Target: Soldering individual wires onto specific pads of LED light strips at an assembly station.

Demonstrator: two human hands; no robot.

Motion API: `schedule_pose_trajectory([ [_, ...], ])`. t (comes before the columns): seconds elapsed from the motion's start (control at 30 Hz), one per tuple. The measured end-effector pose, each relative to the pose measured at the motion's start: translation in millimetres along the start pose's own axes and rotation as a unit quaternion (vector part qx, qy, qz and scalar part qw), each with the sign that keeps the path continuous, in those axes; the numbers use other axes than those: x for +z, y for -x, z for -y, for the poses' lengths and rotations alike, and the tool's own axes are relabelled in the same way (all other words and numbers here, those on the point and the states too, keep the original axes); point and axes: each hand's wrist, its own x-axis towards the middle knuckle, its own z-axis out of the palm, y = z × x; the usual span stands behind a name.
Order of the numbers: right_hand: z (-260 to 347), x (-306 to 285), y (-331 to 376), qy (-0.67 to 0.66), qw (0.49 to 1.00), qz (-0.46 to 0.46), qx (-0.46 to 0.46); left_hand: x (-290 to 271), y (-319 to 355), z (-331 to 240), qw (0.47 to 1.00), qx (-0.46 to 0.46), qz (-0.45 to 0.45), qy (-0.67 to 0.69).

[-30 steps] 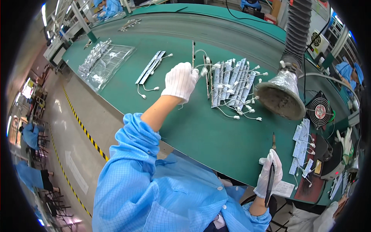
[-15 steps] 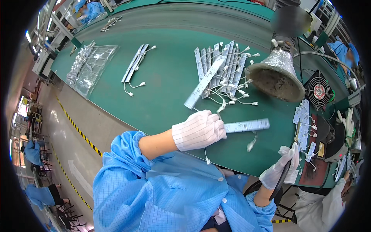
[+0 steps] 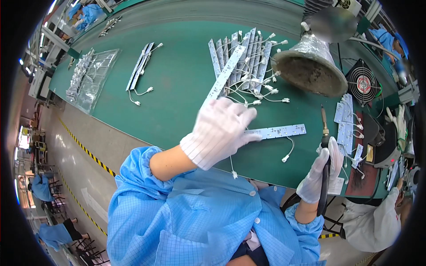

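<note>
My left hand (image 3: 218, 128), in a white striped glove, has its thumb and index finger spread apart. Its thumb lies at the left end of a white LED strip board (image 3: 282, 131) with a short wired connector. Beyond the knuckles, another LED strip (image 3: 225, 76) slants over a pile of similar strips (image 3: 255, 57); the hand hides its lower end. My gloved right hand (image 3: 318, 173) grips a soldering iron (image 3: 325, 133) by its dark handle, the tip pointing up and away from me.
A foil-wrapped fume hood (image 3: 310, 66) hangs at the far right near a round fan (image 3: 364, 82). Wired boards (image 3: 344, 124) lie by a reddish mat (image 3: 357, 177). Two or so strips (image 3: 141, 66) and a clear plastic bag (image 3: 97, 77) lie left. Another person's white sleeve (image 3: 372, 221) is at right.
My left hand has opened from a closed fist and shifted toward the slanted strip. The soldering iron has swung into plain view, tip upward. The whole view has shifted slightly.
</note>
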Motion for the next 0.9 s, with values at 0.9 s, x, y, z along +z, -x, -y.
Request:
schedule_pose_trajectory([
  [0.9,-11.9,20.0,6.6,-0.006,0.996,-0.004,0.093,-8.5,-5.0,53.7,0.985,-0.108,0.080,0.104],
])
